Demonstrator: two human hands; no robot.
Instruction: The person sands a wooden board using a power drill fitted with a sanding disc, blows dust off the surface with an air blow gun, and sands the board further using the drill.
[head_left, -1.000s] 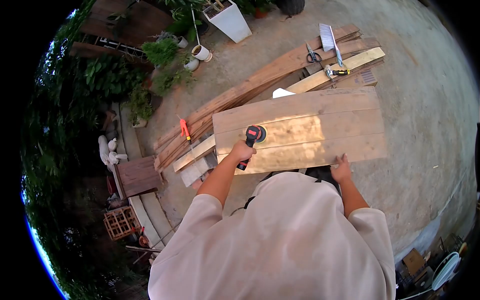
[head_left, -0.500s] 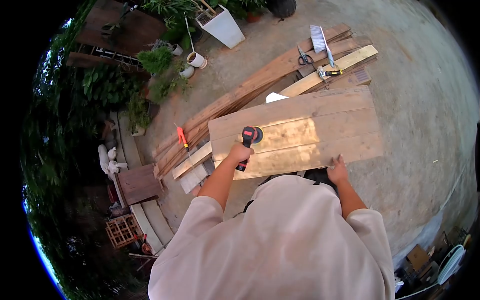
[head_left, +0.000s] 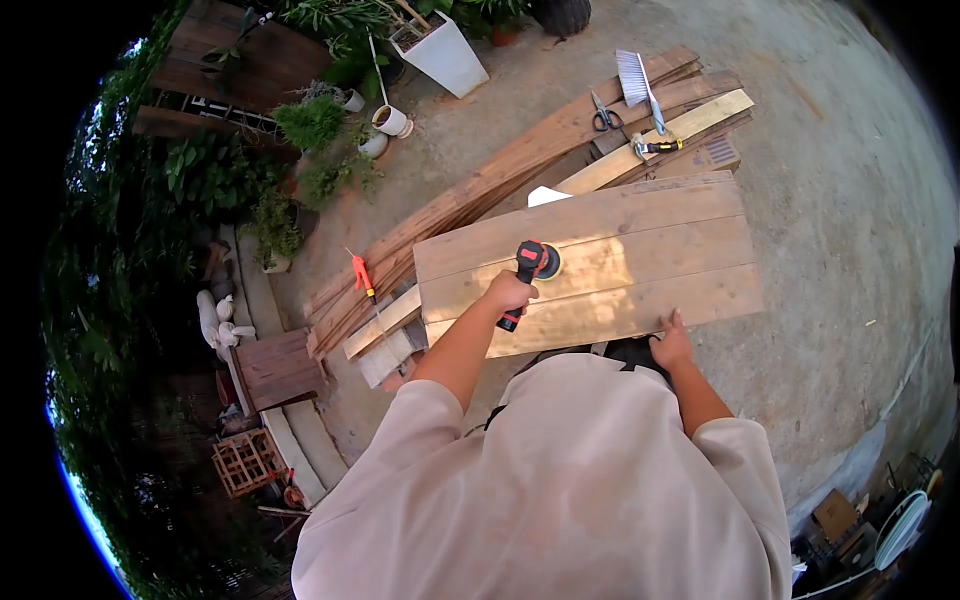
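Note:
In my left hand (head_left: 512, 291) is a black and red cordless sander (head_left: 530, 262), gripped by its handle. Its round pad (head_left: 548, 262) rests on a wooden panel (head_left: 690, 243) made of several planks. The panel's left and middle part looks pale and bright, while the right part is a duller brown. At the panel's near edge, my right hand (head_left: 672, 343) grips the wood, fingertips over the top; the underside of the grip is hidden.
Long planks (head_left: 480, 185) lie behind the panel, with scissors (head_left: 605, 117), a brush (head_left: 640, 85) and a black and yellow hand tool (head_left: 656, 147) on them. An orange-handled tool (head_left: 362, 276) lies at left. Potted plants (head_left: 440, 58) stand beyond, and a wooden crate (head_left: 247, 462) at lower left.
My left hand has moved the sander to the right and slightly away from me across the panel. My right hand stays at the near edge.

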